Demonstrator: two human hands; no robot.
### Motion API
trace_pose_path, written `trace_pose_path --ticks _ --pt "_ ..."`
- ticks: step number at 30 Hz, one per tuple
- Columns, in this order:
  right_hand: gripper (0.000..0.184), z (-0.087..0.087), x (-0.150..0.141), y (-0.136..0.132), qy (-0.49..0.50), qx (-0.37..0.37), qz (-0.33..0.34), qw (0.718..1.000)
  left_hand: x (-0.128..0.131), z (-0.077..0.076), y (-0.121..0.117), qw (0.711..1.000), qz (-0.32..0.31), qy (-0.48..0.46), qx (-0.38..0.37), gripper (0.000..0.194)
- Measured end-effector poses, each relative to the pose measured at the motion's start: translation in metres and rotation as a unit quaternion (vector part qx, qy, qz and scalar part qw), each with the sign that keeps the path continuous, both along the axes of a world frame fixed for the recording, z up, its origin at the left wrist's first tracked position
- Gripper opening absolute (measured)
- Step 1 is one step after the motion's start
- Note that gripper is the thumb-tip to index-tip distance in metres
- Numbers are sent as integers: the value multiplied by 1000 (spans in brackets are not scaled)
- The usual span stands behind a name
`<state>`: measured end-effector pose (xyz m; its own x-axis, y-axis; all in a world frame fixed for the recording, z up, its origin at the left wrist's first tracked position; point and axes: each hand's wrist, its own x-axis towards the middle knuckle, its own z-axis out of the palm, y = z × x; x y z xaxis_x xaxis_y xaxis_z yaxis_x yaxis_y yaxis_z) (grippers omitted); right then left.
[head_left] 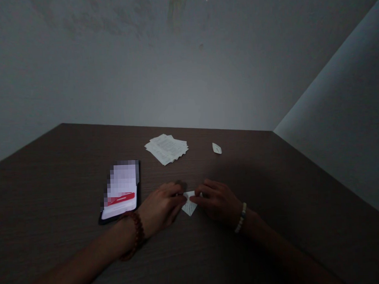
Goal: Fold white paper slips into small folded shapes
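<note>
Between my hands is a small folded piece of printed paper (189,207), a white triangle with its point toward me. My left hand (163,204) grips its left corner, thumb and fingers closed on it. From the other side my right hand (216,199) pinches the right corner, its fingers curled over the edge. Both hands rest low over the dark wooden table (168,258). The fingers hide the paper's two upper corners.
A stack of printed paper sheets (166,148) lies farther back. To its right sits a small folded paper piece (216,148). A phone (121,188) with a lit screen is beside my left wrist. Walls (187,84) stand behind and to the right of the table.
</note>
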<state>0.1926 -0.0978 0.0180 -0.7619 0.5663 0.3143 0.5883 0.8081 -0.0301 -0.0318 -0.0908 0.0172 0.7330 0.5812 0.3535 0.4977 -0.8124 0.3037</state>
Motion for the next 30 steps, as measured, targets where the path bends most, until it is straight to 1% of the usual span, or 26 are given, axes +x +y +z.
trace_pose_path --ticks 3,6,9,13,20,25,30 --pt "19 -2 1 0 20 -12 -13 1000 -2 2 -2 1000 -13 9 -5 21" --pt "17 -4 1 1 34 -42 -28 998 -4 2 -3 1000 -13 14 -7 22" --pt "16 -3 0 1 52 -62 -28 996 -1 2 -3 1000 -9 18 -14 23" --pt "16 -1 -2 1 72 -88 -34 993 6 0 1 999 16 -8 -30 20" --pt "8 -6 0 2 112 -110 -108 982 6 -4 4 997 45 -32 -57 20" --pt "6 -7 0 2 129 -117 -104 979 5 -5 5 995 59 -35 -68 16" --pt "5 -5 -2 2 119 -115 -94 982 8 -4 8 992 77 -44 -85 12"
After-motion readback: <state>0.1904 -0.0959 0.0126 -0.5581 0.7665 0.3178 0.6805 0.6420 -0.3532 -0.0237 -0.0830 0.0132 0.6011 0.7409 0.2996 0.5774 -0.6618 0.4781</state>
